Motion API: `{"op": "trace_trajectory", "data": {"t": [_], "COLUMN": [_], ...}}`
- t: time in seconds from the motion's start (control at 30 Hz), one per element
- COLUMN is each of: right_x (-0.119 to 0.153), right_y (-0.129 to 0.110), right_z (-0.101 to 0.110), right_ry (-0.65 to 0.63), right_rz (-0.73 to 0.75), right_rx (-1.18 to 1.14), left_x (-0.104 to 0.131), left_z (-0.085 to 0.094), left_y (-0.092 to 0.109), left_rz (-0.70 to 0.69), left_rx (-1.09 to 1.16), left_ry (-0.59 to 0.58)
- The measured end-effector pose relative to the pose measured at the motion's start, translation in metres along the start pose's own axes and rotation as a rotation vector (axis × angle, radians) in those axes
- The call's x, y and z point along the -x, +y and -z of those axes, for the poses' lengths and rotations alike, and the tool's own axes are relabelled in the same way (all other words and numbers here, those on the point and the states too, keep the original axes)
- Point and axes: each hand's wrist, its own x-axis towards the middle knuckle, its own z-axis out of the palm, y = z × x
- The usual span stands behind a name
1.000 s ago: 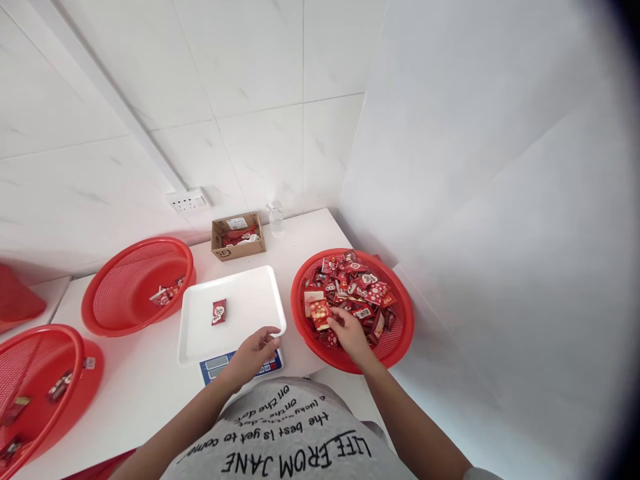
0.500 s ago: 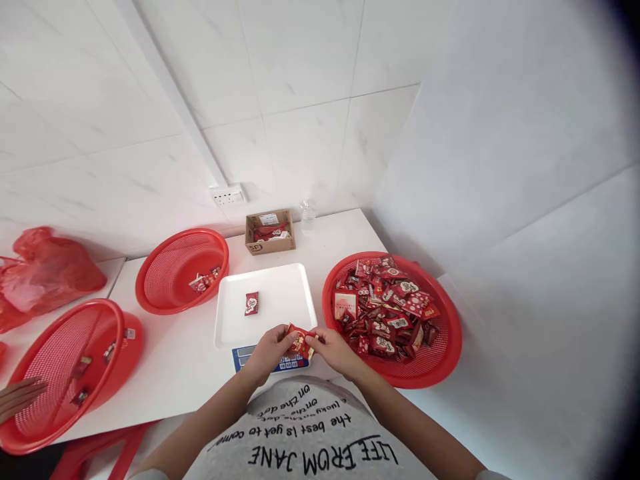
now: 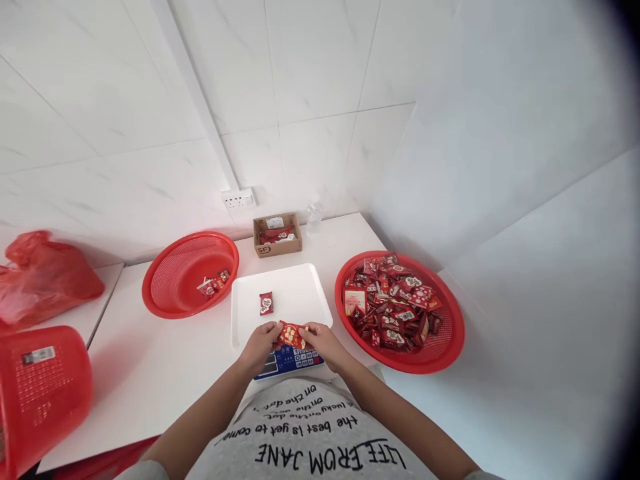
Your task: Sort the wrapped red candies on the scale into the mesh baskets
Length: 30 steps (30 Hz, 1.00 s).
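A red snack packet with gold print [image 3: 291, 335] is pinched at its two ends, by my left hand [image 3: 262, 344] and my right hand [image 3: 321, 341]. Both hands are closed on it above the front edge of a digital scale's white pan [image 3: 300, 293]. Under the packet, part of the scale's blue keypad [image 3: 300, 359] shows; the hands hide the rest. A single dark red packet [image 3: 266, 303] lies on the pan beyond my left hand. To the right of my right hand stands a red basket [image 3: 453, 353] heaped with small red packets [image 3: 393, 322].
A second red basket [image 3: 170, 250] at the back left holds a few packets. A cardboard box [image 3: 280, 248] with packets and a clear plastic bottle [image 3: 315, 213] stand by the wall. Far left are a tipped red basket [image 3: 55, 393] and a red plastic bag [image 3: 50, 280].
The far-left basket has tipped over, its side now facing me, and the other person's hand has left view. My hands still hold the packet, now turned flatter. The view has shifted slightly.
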Motion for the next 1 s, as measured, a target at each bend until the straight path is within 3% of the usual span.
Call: {"op": "trace_trajectory", "data": {"t": [0.1,0.2,0.3,0.43,0.57,0.73,0.87,1.0], "right_x": [-0.009,-0.015,-0.012,0.004,0.026,0.044,0.046,0.037], "right_y": [0.0,0.004,0.012,0.025,0.032,0.033,0.029,0.025], "right_z": [-0.004,-0.001,0.004,0.015,0.039,0.089,0.134,0.171], "right_ry": [0.099,0.26,0.325,0.368,0.504,0.76,0.906,0.923], "right_rz": [0.037,0.13,0.238,0.268,0.302,0.314,0.153,-0.068], "right_rx": [0.009,0.276,0.575,0.646,0.607,0.668,0.651,0.531], "left_x": [-0.011,-0.024,-0.034,-0.049,-0.067,-0.077,-0.065,-0.047], "left_z": [0.014,0.027,0.033,0.031,0.032,0.036,0.034,0.039], "left_y": [0.001,-0.002,-0.009,-0.014,-0.007,0.0,-0.011,-0.03], "left_rz": [-0.176,-0.448,-0.62,-0.598,-0.587,-0.601,-0.615,-0.665], "left_rx": [-0.165,-0.575,-1.029,-1.342,-1.397,-1.387,-1.32,-1.196], "left_ry": [0.126,0.278,0.169,-0.022,-0.046,-0.008,0.065,0.137]}}
